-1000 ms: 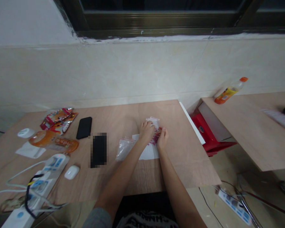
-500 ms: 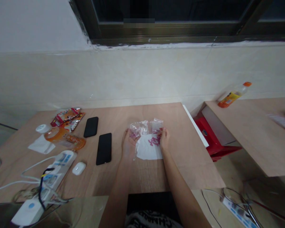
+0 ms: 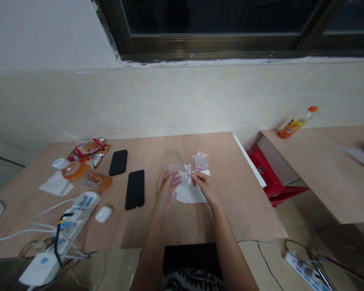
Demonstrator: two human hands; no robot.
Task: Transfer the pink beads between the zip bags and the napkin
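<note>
My left hand (image 3: 163, 188) is closed on the left side of a clear plastic bag (image 3: 182, 171), which is raised a little over the table. With fingers pinched, my right hand (image 3: 204, 184) grips the same bag at its right edge. Under the bag and hands lies a white sheet of paper (image 3: 189, 195), partly covered. Just behind my right hand rests a smaller clear zip bag (image 3: 201, 161) with a pinkish tint inside. Small pink pieces show faintly near my fingers, too blurred to make out.
Left of my hands lie two black phones (image 3: 134, 189) (image 3: 118, 162), a white earbud case (image 3: 103, 214), an orange bottle (image 3: 86, 176), snack packets (image 3: 89, 151) and a power strip (image 3: 69, 226) with cables. A red stool (image 3: 265, 171) stands beyond the table's right edge.
My right hand has moved left, from the paper's right side to the plastic bag's edge. The bag has shifted right and down. The pink pieces on the paper no longer show.
</note>
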